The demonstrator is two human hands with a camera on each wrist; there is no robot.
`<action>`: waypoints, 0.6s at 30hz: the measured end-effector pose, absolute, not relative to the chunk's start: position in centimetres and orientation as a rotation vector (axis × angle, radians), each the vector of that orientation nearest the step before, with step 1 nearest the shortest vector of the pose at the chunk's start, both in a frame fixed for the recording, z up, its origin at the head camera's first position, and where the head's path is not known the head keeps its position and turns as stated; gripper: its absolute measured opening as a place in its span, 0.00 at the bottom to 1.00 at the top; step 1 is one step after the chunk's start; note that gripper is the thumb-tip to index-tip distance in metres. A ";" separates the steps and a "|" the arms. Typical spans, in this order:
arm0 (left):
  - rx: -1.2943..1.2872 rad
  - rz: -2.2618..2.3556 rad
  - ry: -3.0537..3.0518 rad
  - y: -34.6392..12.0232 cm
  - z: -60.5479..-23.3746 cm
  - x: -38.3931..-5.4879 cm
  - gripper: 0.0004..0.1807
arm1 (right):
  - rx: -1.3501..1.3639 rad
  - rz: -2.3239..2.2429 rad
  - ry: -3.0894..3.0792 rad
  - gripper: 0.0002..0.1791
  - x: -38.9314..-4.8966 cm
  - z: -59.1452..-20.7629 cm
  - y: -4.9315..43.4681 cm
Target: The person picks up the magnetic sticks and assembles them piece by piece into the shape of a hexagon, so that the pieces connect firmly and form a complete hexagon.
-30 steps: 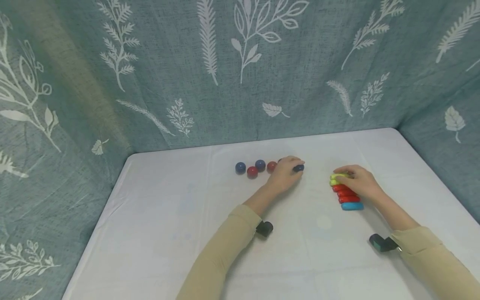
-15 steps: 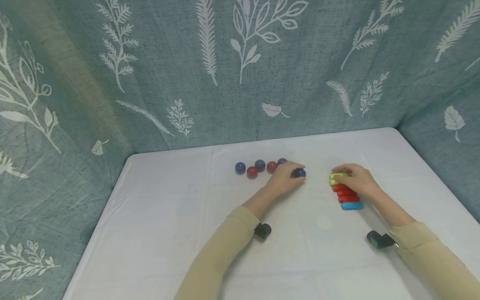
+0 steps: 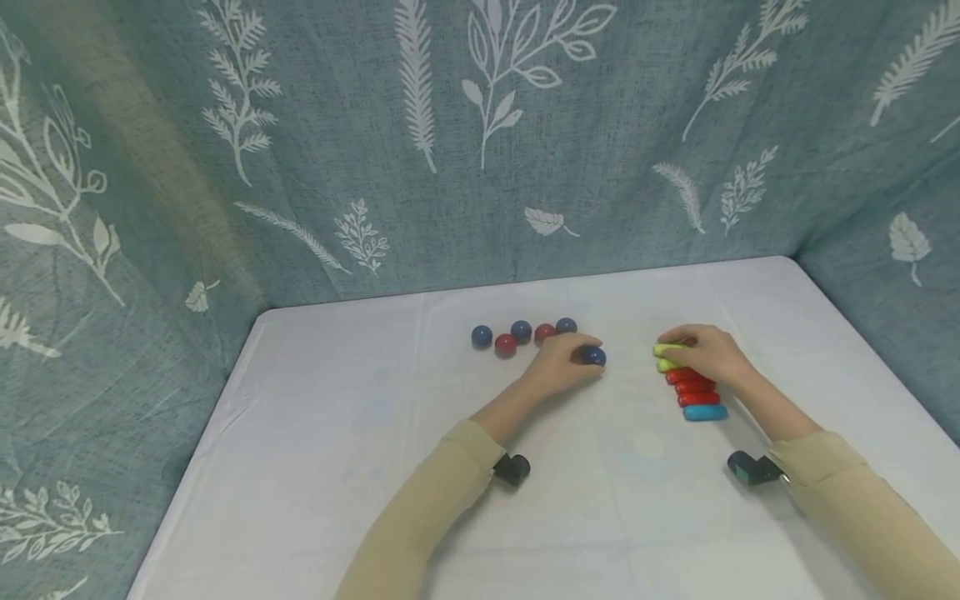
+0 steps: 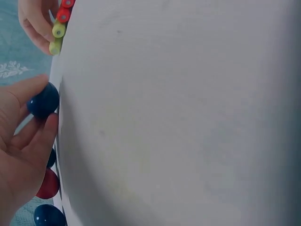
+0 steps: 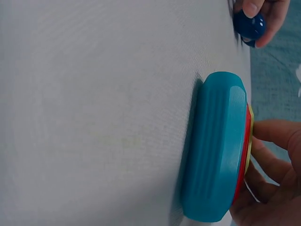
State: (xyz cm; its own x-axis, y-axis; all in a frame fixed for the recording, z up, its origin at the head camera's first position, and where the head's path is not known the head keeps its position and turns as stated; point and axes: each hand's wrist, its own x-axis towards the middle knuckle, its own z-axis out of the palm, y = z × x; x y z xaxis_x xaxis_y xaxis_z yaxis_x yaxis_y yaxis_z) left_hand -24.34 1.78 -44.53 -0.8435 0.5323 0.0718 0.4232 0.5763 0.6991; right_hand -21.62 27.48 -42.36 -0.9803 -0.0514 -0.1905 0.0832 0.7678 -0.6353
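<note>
My left hand [image 3: 558,364] holds a glossy dark blue ball [image 3: 594,356] between thumb and fingertips, close over the white table; in the left wrist view the ball [image 4: 43,100] shows between them. Across from it, my right hand [image 3: 712,354] pinches the far yellow-green bar [image 3: 664,350] of a row of rounded bars. Another yellow-green bar [image 3: 666,365] lies against it, partly under the hand. Then come several red bars [image 3: 697,399] and a light blue bar [image 3: 705,412] nearest me. The blue bar [image 5: 214,150] has ribbed sides and hides most of the row in the right wrist view.
Left of my left hand, a loose zigzag of balls lies on the white tablecloth [image 3: 315,433]: blue balls [image 3: 482,337] alternate with red balls [image 3: 506,344]. A green leaf-patterned curtain [image 3: 315,150] rises behind the table's back edge. Each wrist carries a black camera [image 3: 512,471].
My left hand has drawn the dark blue ball nearer to me, uncovering a blue ball behind it. My right hand has shifted the far yellow-green bar slightly left, out of line with its neighbour.
</note>
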 end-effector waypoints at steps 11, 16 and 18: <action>0.859 1.188 2.632 -0.3 -44.9 -23.0 0.23 | -0.029 -0.986 2.744 0.22 -22.2 -42.1 26.6; 0.859 1.169 2.654 -1.3 -44.7 -22.2 0.23 | -0.074 -0.968 2.776 0.21 -22.4 -42.3 26.2; 0.850 1.167 2.657 -1.7 -44.5 -21.8 0.23 | -0.099 -0.974 2.781 0.20 -22.5 -42.4 25.9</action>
